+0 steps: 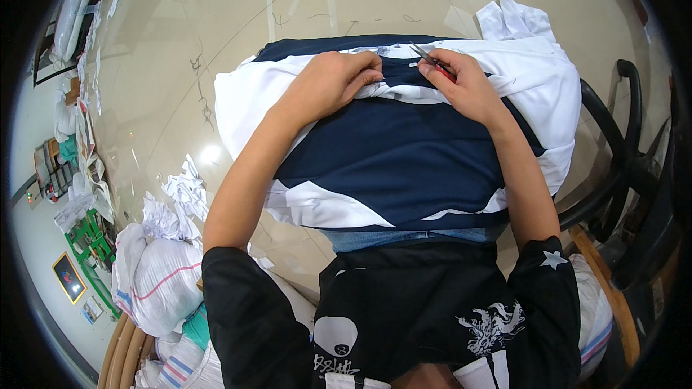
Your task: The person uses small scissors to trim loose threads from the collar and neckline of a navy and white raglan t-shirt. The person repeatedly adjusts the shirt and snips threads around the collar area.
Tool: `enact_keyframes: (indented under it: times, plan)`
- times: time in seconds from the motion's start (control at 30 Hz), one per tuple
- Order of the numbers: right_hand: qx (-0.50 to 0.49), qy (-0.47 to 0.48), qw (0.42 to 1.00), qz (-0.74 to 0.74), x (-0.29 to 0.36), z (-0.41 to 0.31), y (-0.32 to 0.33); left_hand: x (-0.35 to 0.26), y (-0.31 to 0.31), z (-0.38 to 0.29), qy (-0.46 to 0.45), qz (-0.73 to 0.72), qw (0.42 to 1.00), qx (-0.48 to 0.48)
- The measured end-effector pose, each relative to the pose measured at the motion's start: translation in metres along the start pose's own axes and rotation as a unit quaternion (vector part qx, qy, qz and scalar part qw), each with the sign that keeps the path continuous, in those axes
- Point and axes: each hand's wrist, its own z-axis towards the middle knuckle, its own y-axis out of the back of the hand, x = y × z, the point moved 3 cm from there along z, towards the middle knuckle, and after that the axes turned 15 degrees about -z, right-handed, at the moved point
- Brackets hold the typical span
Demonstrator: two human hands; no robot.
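Navy and white garments (pixel 400 146) lie in a layered pile across my lap. My left hand (pixel 351 75) pinches the garment's fabric near its neckline, with fingertips together; a bit of dark thread shows close to them. In my right hand (pixel 457 78) is a small pair of thread snips (pixel 444 71) with red on the handle, its metal blades pointing up and left over the collar area. A small label (pixel 413 65) sits on the navy fabric between the two hands.
Loose threads (pixel 201 86) and white scraps lie on the tiled floor. Stuffed white sacks (pixel 167 281) and crumpled white cloth (pixel 186 189) stand at the left, beside cardboard tubes (pixel 127 346). A black chair base (pixel 627 156) is at the right.
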Motion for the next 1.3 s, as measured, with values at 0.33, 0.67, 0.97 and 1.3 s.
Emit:
enact_keyframes:
  times: [0.33, 0.67, 0.97, 1.3]
  plan:
    - [0.003, 0.006, 0.999, -0.032, 0.004, -0.002, 0.002, 0.003, 0.0, 0.001, 0.019, -0.041, 0.998, -0.046]
    - [-0.005, 0.015, 1.0, -0.022, 0.001, -0.001, 0.0, 0.005, -0.003, -0.001, -0.076, 0.002, 0.996, 0.054]
    - [-0.008, 0.026, 0.999, -0.025, 0.003, -0.002, 0.0, 0.0, 0.001, 0.0, 0.016, -0.014, 0.999, -0.032]
    - [-0.015, 0.05, 0.998, -0.026, 0.002, -0.002, 0.0, -0.003, 0.004, -0.001, 0.04, -0.098, 0.993, -0.056]
